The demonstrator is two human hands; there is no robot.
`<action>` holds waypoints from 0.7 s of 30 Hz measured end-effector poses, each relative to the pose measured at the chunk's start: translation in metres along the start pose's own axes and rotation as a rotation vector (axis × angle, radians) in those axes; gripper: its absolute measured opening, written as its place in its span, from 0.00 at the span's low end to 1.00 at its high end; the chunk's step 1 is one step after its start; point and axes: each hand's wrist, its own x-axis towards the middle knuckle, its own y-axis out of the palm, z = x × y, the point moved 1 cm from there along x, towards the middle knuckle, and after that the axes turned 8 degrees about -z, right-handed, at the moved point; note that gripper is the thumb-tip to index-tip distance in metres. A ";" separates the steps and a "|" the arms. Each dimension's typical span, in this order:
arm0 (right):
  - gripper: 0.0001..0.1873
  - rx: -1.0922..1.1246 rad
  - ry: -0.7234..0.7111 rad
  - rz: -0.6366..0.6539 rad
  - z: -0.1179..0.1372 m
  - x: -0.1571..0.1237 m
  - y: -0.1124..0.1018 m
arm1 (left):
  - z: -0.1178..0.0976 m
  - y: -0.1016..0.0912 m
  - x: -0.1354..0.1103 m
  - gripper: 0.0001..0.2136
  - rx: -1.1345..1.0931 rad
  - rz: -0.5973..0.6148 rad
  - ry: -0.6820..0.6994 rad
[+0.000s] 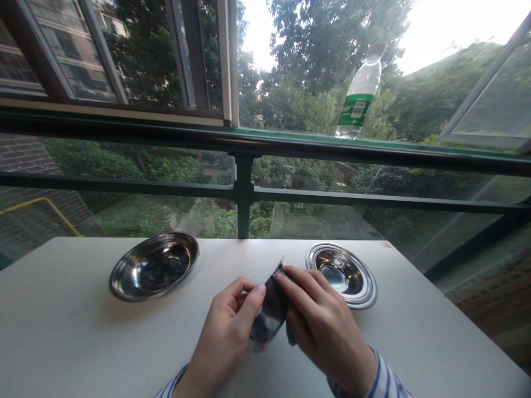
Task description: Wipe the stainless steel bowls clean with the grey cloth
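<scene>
Between my hands, above the table's front half, is a small dark shiny thing [269, 315] with a pale, rounded lower edge. Its kind does not show clearly. My left hand [228, 326] grips its left side, thumb on top and fingers curled. My right hand [326, 320] is closed over its upper right edge, fingers pressed together. A dark grey, crumpled-looking piece [291, 333] pokes out beneath the right fingers; most of it is hidden. A thin pointed tip sticks up near the right fingertips. Just behind the right hand sits a round steel bowl with a wide rim [368, 284].
On the left of the white table [74, 331] is a shallow, oval-looking steel dish [124, 284]. A plastic bottle with a green label [354, 108] leans above the dark railing [290, 148] at the window. Trees and a building show outside.
</scene>
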 end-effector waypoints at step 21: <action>0.20 0.003 -0.010 0.023 0.000 -0.001 -0.001 | 0.000 -0.001 0.000 0.15 0.000 -0.065 0.001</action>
